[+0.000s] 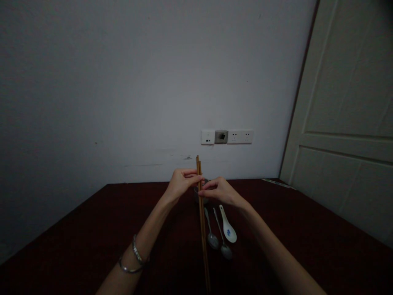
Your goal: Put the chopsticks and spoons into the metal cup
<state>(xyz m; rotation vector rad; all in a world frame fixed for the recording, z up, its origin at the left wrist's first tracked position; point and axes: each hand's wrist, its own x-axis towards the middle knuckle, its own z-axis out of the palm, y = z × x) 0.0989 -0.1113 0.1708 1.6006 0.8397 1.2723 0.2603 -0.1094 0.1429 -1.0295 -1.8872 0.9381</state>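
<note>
Wooden chopsticks (202,229) stand lengthwise in front of me, held above the table. My left hand (181,182) pinches them near their upper ends, thumb across the front. Just below that grip, my right hand (219,191) also pinches the chopsticks from the right side. Behind both hands is a greyish cup or bowl (196,197), mostly hidden. Below my right hand lie a metal spoon (213,241), a second metal spoon (226,251) and a white ceramic soup spoon (229,232) with a blue mark, side by side.
The dark red table (123,229) reaches back to a pale wall (138,82). Sockets and a switch (227,137) sit on the wall above the table. A flat strip (278,183) lies by the back right corner. At right stands a pale panelled door (346,102).
</note>
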